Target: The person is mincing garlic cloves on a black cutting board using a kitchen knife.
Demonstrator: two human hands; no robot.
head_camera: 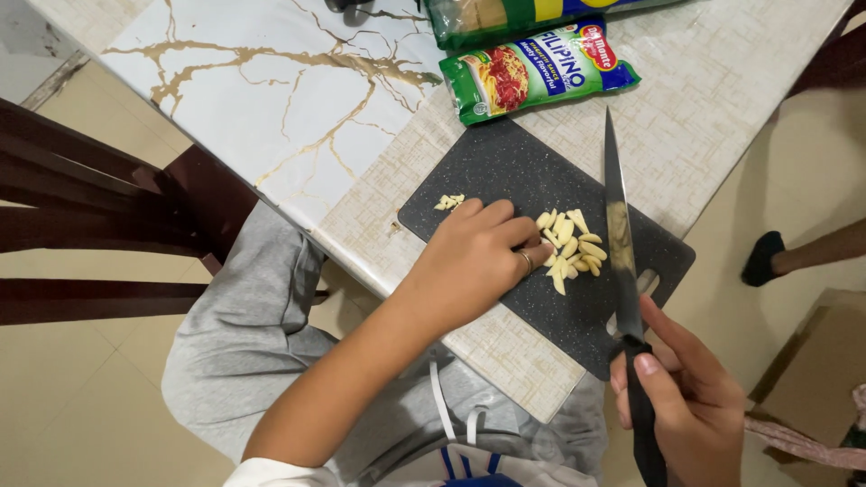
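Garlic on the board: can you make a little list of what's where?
garlic slices: pale pile on the dark cutting board
left hand: resting on the board, fingers touching the pile
right hand: grip closed on the knife, blade over the board
small bits: apart, near the board's far corner
green sauce pouch: on the table beyond the board

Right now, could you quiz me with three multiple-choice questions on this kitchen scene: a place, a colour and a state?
1. Where do the garlic slices lie?
A. on the board
B. on the floor
C. on the chair

2. What colour is the board?
A. white
B. dark grey
C. red

3. How is the knife held?
A. lying loose on the table
B. in the left hand
C. in the right hand

Answers: 1 A, the slices sit in a pile on the board. 2 B, it is speckled dark grey. 3 C, the right hand grips the black handle, while the left hand rests by the slices.
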